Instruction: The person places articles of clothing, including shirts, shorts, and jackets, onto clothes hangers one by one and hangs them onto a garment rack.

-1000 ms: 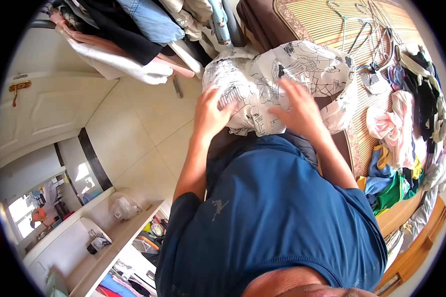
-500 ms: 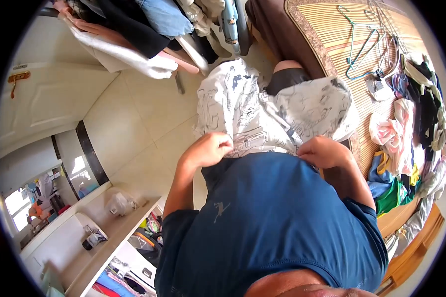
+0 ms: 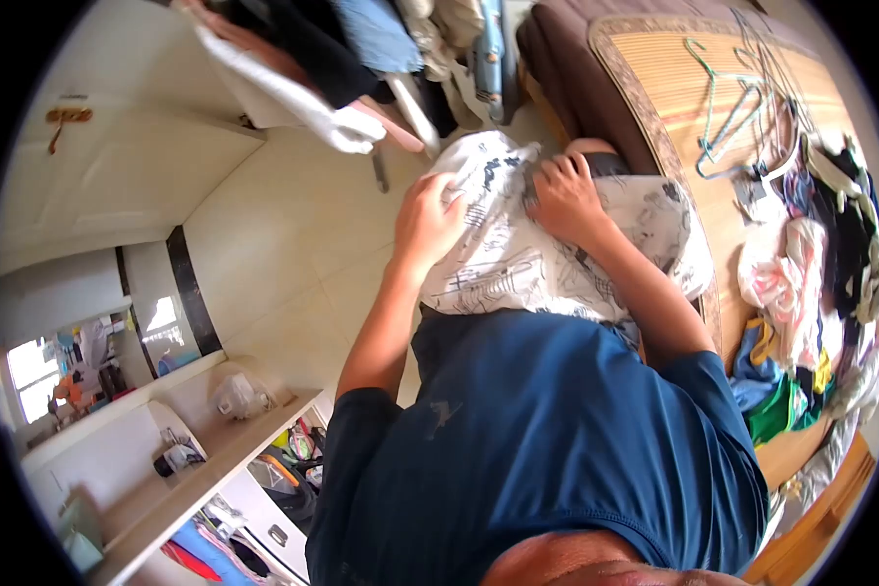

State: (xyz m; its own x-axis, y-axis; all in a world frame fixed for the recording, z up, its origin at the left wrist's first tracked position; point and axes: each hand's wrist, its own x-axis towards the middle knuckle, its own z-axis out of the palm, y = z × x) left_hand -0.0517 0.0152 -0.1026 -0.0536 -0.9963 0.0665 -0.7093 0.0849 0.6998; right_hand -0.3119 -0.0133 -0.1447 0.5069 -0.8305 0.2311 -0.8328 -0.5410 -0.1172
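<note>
spreading over the lap, a white printed cloth lies with its near edge against the blue shirt and its right side reaching the bordered edge of the bed; the lap seems to serve as a soft support, leaving both hands free to work on it. the left hand sits at the cloth's left margin, fingers bent and thumb toward them, probably to steady that side; whether this grip pinches fabric, i cannot tell. the right hand lies across the cloth near its far edge, fingers curled downward beside the dark shorts, perhaps to flatten or draw in the material there; its fingertips are too hidden to tell whether they press or pinch.

just inside the bed's bordered edge, toward its far corner, thin hangers lie loosely together, likely set apart so they do not snag the fabric. farther in from that edge, a pink-and-white garment and a green garment lie crumpled among other clothes, within easy reach of the right side. beyond the cloth, a denim garment hangs in a row, presumably to stay off the floor. at lower left, a clear plastic bag rests on a shelf.
</note>
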